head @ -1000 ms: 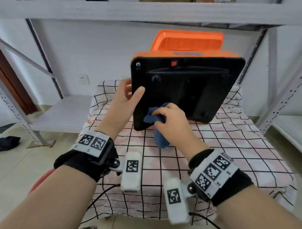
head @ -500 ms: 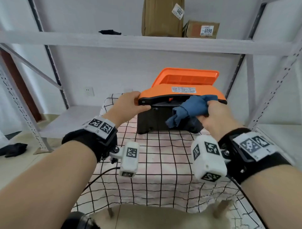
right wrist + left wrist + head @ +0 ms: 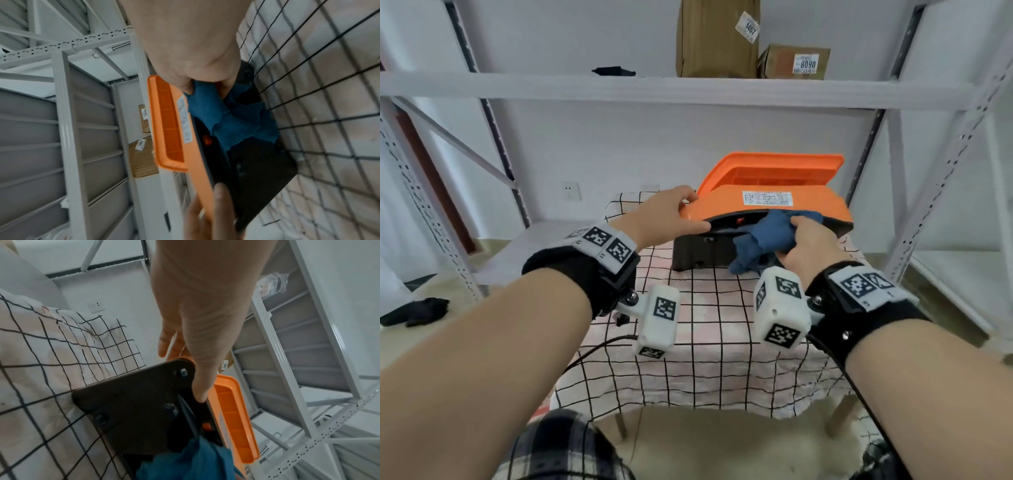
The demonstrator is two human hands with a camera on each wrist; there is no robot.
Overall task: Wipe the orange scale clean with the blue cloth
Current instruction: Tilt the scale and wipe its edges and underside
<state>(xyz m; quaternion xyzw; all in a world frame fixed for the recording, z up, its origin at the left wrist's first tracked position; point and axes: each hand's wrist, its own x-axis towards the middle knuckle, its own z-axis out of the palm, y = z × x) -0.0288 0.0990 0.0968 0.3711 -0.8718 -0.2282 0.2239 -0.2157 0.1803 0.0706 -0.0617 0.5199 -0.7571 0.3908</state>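
The orange scale [image 3: 767, 202] stands tilted on its far edge on the checked tablecloth [image 3: 705, 329], black underside [image 3: 697, 253] towards me. My left hand [image 3: 671, 216] grips its left corner, fingers on the orange top and thumb on the black side. My right hand [image 3: 808, 243] grips the bunched blue cloth [image 3: 760, 240] and presses it against the underside near the right rim. The left wrist view shows my left hand [image 3: 205, 331] on the black base [image 3: 133, 402]. The right wrist view shows the cloth [image 3: 232, 116] beside the orange tray [image 3: 170, 123].
Grey metal shelving [image 3: 688, 87] surrounds the small table, with two cardboard boxes [image 3: 719, 37] on the shelf above. A wall socket [image 3: 571, 191] is behind at left. A dark rag [image 3: 417, 310] lies on the floor at left. A cable [image 3: 599, 349] trails from my left wrist.
The scale has tipped back from upright, so its orange top now shows. My right hand has carried the cloth from the lower left of the underside to the upper right rim. My left hand holds on.
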